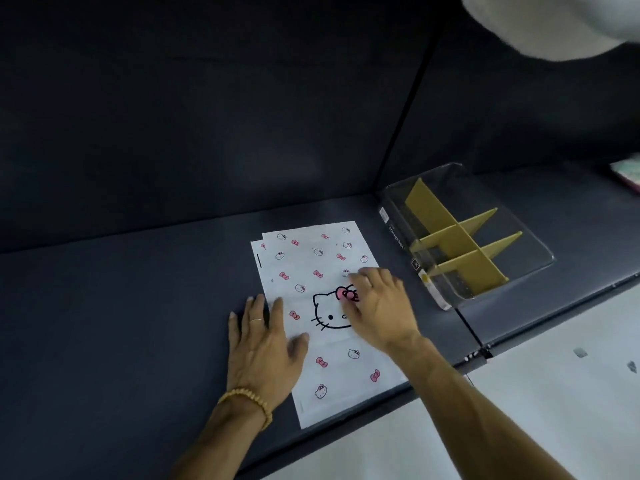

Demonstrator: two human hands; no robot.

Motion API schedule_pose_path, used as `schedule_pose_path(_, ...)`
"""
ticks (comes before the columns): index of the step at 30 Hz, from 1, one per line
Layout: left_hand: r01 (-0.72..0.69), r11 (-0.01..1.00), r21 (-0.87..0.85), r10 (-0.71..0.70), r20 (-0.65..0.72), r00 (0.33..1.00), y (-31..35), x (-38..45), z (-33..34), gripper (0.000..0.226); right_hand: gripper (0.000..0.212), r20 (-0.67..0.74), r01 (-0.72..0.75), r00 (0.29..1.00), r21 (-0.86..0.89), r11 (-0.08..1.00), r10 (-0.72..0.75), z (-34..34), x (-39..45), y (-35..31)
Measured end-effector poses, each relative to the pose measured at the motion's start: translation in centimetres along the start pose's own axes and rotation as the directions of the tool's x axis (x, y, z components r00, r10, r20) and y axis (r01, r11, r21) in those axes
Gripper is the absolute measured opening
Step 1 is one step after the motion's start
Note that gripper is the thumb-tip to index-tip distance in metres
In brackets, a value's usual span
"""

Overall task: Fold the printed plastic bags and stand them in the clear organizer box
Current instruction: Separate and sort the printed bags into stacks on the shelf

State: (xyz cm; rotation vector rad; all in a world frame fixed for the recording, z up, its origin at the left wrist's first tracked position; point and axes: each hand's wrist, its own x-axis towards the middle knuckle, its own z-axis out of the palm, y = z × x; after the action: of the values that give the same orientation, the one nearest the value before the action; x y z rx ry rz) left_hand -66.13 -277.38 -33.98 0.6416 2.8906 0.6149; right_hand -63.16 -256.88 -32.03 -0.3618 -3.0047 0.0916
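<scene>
White printed plastic bags (311, 258) flat on dark table (121, 306); L hand (263, 344) pressing w/ straight, spread fingers, R hand (379, 306) fingers curled on top; clear organizer box (464, 233) nearby, right.

A dark table (138, 323) filled the frame's middle. Flat on it, at centre, lay the stacked printed plastic bags (311, 265); to their right stood the clear organizer box (464, 233) with yellow dividers (453, 233).

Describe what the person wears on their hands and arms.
Both forearms are bare, with no sleeves in view. The left hand has a thin silver ring on one finger and a tan beaded bracelet at the wrist. The right hand shows no ring or band.
</scene>
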Motion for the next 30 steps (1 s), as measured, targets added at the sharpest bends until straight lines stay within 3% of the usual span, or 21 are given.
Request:
schedule_pose_path(3, -0.056, 0.998, 0.028, 0.055, 0.057, 0.997, -0.9, -0.1, -0.2, 0.079, 0.058, 0.161, -0.074, 0.986, 0.141, 0.987, 0.050, 1.7, 0.4, -1.4)
schedule_pose_path(7, -0.155, 0.987, 0.031, 0.151, 0.105, 0.983, -0.7, 1.8, -0.3, 0.085, 0.060, 0.203, -0.062, 0.979, 0.184, 0.981, 0.024, 1.3, 2.2, 0.6)
schedule_pose_path(14, -0.165, 0.986, 0.012, 0.163, 0.085, 0.983, -0.6, 2.3, 0.3, 0.078, 0.071, 0.267, 0.050, 0.958, 0.200, 0.979, -0.104, 1.8, 1.8, -1.1)
schedule_pose_path(17, -0.153, 0.980, -0.125, 0.164, 0.076, 0.984, -0.8, 2.1, -0.6, 0.071, 0.067, 0.245, 0.022, 0.967, 0.191, 0.981, -0.069, 1.2, 1.5, -1.6)
schedule_pose_path(21, -0.017, 0.908, -0.419, 0.014, -0.009, 1.000, -1.7, -0.3, -4.0, 0.058, 0.053, 0.158, -0.024, 0.987, 0.346, 0.938, -0.033, -2.0, 1.3, -5.3)
schedule_pose_path(25, 0.141, 0.685, -0.714, -0.231, -0.029, 0.973, -4.1, -4.8, -8.9, 0.034, 0.037, 0.073, -0.006, 0.996, 0.561, 0.828, -0.042, -6.2, 1.5, -11.4)
schedule_pose_path(30, 0.153, 0.500, -0.852, -0.447, -0.103, 0.889, -9.6, -11.8, -16.4, 0.017, 0.023, 0.090, 0.025, 0.987, 0.738, 0.674, -0.136, -11.0, 0.5, -21.5)
